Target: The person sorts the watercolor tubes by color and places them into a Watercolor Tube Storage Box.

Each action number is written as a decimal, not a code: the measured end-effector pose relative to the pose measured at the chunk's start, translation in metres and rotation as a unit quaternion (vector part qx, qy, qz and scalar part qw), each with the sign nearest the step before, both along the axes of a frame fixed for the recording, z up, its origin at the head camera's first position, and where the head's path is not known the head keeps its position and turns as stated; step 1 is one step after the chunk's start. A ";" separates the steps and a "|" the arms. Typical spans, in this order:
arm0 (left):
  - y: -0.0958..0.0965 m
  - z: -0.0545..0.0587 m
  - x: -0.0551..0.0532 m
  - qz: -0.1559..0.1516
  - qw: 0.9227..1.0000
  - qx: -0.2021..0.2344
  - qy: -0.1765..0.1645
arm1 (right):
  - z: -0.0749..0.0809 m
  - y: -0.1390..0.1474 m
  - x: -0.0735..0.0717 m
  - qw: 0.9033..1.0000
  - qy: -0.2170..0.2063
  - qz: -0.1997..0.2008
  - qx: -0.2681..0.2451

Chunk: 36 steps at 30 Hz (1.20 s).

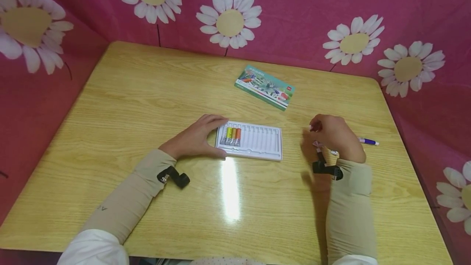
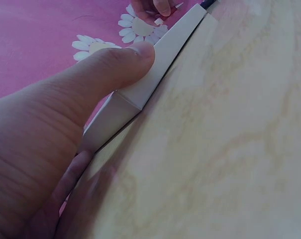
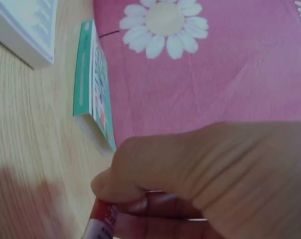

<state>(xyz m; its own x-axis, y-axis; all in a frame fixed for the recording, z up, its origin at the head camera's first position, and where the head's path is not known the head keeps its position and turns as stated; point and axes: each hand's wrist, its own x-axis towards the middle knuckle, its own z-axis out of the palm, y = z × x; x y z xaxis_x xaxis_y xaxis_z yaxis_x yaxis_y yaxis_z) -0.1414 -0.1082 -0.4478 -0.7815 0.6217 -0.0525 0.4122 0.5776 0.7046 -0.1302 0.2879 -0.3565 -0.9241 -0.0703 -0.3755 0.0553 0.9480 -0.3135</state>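
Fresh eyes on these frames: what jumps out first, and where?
First, the magenta cloth backdrop with large white daisies, behind the yellowish wooden table. Next, the white rectangular tray near the centre, its left end held by the left hand, with small coloured tubes only at that end. Right of it, the right hand pinches a small red-and-white tube.

The person wore beige forearm covers (image 1: 128, 197) — the left marked with a dark logo (image 1: 104, 208) — white sleeves (image 1: 96, 246) and black wrist devices (image 1: 180, 180).
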 end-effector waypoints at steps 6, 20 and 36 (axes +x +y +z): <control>0.000 0.001 0.000 0.001 1.000 -0.002 -0.002 | 0.003 -0.008 0.002 1.000 0.022 0.008 -0.006; -0.001 -0.001 0.000 0.001 1.000 -0.002 0.001 | -0.001 -0.030 0.000 0.996 0.072 0.036 -0.029; 0.000 -0.002 -0.001 0.001 1.000 -0.005 -0.003 | -0.012 -0.078 0.004 0.988 0.124 0.087 -0.031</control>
<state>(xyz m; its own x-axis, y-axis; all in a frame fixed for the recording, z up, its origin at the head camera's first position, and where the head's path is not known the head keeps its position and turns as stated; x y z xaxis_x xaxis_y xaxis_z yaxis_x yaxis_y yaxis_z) -0.1421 -0.1080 -0.4496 -0.7830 0.6189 -0.0625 0.4069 0.5856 0.7010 -0.1264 0.2096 -0.3685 -0.9588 -0.2529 -0.1294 -0.1934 0.9147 -0.3550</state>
